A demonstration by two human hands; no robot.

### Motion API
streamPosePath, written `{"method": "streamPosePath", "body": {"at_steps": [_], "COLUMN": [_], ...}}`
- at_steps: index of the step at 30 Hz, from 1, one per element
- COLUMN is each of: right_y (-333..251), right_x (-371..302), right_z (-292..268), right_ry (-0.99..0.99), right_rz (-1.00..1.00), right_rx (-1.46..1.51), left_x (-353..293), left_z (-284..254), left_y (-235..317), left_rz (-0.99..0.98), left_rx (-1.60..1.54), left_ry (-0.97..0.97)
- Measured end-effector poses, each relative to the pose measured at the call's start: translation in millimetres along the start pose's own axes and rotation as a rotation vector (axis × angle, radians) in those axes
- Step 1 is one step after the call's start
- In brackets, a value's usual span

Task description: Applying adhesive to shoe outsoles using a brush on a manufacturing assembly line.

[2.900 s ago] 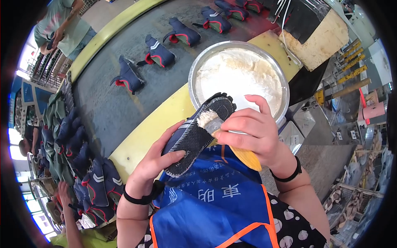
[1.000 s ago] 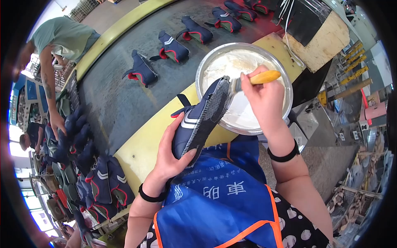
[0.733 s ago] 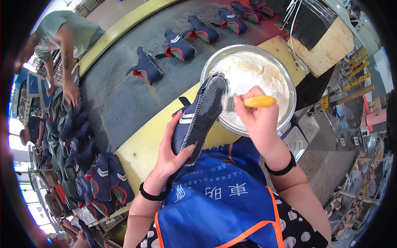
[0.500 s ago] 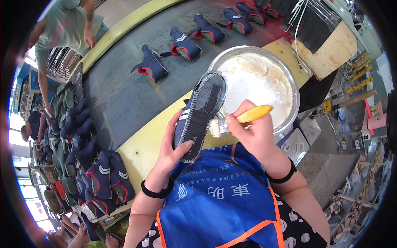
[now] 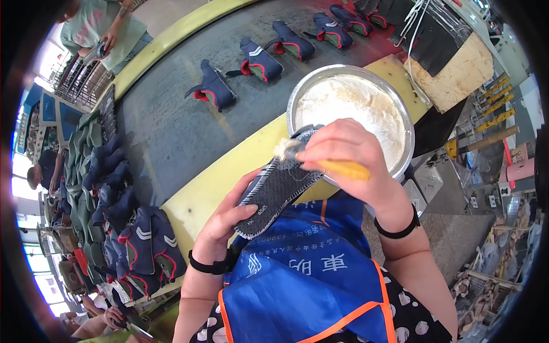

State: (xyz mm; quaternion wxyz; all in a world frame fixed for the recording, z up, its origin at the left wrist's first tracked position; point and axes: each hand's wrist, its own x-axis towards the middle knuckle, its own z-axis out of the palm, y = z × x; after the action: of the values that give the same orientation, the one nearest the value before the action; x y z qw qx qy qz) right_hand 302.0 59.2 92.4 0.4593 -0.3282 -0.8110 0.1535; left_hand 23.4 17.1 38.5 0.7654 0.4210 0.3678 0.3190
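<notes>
My left hand (image 5: 230, 212) is closed round the heel end of a navy shoe upper (image 5: 273, 191), thumb on its dark stitched underside, which faces up. My right hand (image 5: 349, 147) grips a brush (image 5: 346, 170) by its yellow handle. The brush's pale bristles lie at the edge of the shoe upper near its far end. Just beyond both hands stands a round metal bowl (image 5: 407, 123) of white paste (image 5: 349, 103). Part of the far end of the shoe upper is hidden behind my right hand.
Several navy shoe uppers with red trim (image 5: 211, 86) sit in a row on the grey conveyor belt (image 5: 171, 120), edged by a yellow rail (image 5: 191, 208). More uppers (image 5: 143, 246) are piled at left. Across the belt stands a co-worker (image 5: 108, 31). A wooden board (image 5: 466, 71) is at right.
My right hand has brought the brush up from the side edge to the far end of the shoe upper, which has tilted rightward. The co-worker's hands have come together. The row of uppers has shifted slightly right.
</notes>
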Motion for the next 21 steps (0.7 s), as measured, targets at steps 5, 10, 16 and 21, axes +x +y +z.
{"method": "streamPosePath", "body": {"at_steps": [5,10,16,21], "right_y": [28,41,52,62], "right_x": [-8,-36,-71,-76], "right_z": [-10,-39,-59,-65], "right_ry": [0.247,0.459,0.491,0.621], "right_rz": [0.140,0.273,0.568,0.645], "right_rx": [-0.066,-0.201,-0.016,0.071], "left_x": [-7,-10,16,75], "left_z": [-20,-77,-151,-236], "left_y": [-10,-20,-5,5], "left_rz": [0.051,0.176,0.225,0.072], "left_rx": [-0.146,-0.338,-0.405,-0.182], "left_ry": [-0.005,0.240,0.739,1.062]}}
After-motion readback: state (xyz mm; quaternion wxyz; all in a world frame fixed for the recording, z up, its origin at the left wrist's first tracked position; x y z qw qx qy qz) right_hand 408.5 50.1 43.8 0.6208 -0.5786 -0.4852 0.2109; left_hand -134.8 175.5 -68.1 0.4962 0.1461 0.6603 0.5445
